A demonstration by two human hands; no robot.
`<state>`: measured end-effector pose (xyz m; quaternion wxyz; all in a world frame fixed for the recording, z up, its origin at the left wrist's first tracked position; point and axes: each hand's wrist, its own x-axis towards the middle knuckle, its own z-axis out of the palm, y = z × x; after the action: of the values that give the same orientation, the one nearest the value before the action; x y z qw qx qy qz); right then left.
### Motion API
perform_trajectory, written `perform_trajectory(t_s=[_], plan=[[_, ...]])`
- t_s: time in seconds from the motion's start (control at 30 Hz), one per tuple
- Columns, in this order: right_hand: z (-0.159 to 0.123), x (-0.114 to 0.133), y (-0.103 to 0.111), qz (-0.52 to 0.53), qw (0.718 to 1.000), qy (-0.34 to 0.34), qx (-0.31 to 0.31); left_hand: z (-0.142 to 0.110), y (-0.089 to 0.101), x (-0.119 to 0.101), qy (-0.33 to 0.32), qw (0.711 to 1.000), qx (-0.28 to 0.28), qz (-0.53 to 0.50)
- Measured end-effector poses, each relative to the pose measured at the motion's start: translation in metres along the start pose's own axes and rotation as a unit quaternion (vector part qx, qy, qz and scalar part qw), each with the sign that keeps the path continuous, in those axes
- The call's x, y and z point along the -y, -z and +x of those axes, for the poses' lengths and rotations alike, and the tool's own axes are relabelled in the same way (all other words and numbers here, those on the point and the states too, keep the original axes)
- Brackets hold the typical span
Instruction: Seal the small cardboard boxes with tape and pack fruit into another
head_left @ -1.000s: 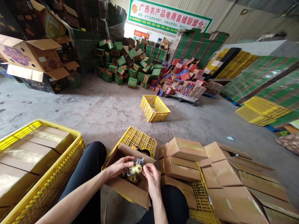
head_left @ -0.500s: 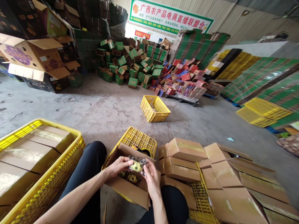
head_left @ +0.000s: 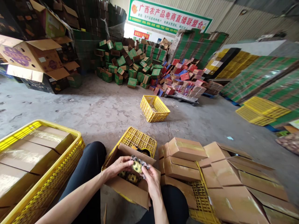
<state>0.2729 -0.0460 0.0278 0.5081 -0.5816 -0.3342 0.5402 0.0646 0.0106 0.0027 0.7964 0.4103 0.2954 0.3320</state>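
Note:
Between my hands, above an open cardboard box (head_left: pixel 137 192), is a small yellow item with dark round spots (head_left: pixel 137 167), wrapped in clear crinkled plastic. Its exact kind I cannot make out. My left hand (head_left: pixel 120 165) pinches its left end, and my right hand (head_left: pixel 150 175) grips the right end. Similar yellow and black items (head_left: pixel 132 178) lie inside the box, partly hidden by my hands. Beneath the box is an upturned yellow plastic crate (head_left: pixel 140 138). A black and yellow tape-like roll (head_left: pixel 146 151) rests behind the box's far flap.
A yellow crate (head_left: pixel 80 143) packed with taped cartons stands left of my knee. More taped cartons (head_left: pixel 187 149) are stacked to the right. Ahead on the floor sits another yellow crate (head_left: pixel 155 109). Green boxes (head_left: pixel 132 82) and red boxes (head_left: pixel 184 76) lie heaped beyond it.
The wrapped yellow item has been turned and tilted between my fingers. My right hand has shifted slightly around its end. The box and crates stay where they were.

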Motion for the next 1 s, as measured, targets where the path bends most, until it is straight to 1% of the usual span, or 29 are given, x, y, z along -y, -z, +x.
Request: perform_trajectory(t_s=[0.13, 0.27, 0.33, 0.43, 0.53, 0.63, 0.7, 0.77, 0.9, 1.0], plan=[[0.001, -0.001, 0.0, -0.005, 1.0, -0.003, 0.01, -0.002, -0.001, -0.002, 0.024, 0.999, 0.025, -0.014], [0.007, -0.01, 0.001, -0.013, 1.0, 0.004, 0.01, -0.001, 0.0, -0.002, 0.037, 0.999, 0.018, -0.011], [0.009, -0.014, 0.002, -0.029, 0.999, 0.038, 0.01, 0.0, 0.001, -0.001, 0.038, 0.999, 0.006, -0.007], [0.007, -0.016, 0.003, -0.084, 0.989, 0.124, 0.018, 0.001, 0.002, 0.002, 0.038, 0.999, -0.021, -0.001], [0.0, -0.012, 0.001, -0.162, 0.968, 0.188, 0.035, 0.002, 0.003, 0.004, 0.035, 0.999, -0.04, -0.001], [-0.005, -0.005, -0.002, -0.228, 0.946, 0.224, 0.048, 0.003, 0.004, 0.005, 0.043, 0.998, -0.044, -0.009], [-0.006, -0.002, -0.003, -0.243, 0.943, 0.218, 0.06, 0.005, 0.004, 0.006, 0.051, 0.998, -0.044, -0.02], [-0.004, 0.0, -0.003, -0.227, 0.954, 0.186, 0.06, 0.006, 0.004, 0.005, 0.057, 0.997, -0.046, -0.039], [0.004, -0.003, -0.001, -0.134, 0.986, 0.098, 0.025, 0.005, 0.004, 0.004, 0.051, 0.994, -0.045, -0.086], [0.008, -0.007, 0.002, -0.079, 0.996, 0.048, 0.0, 0.003, 0.004, 0.001, 0.024, 0.995, -0.035, -0.087]])
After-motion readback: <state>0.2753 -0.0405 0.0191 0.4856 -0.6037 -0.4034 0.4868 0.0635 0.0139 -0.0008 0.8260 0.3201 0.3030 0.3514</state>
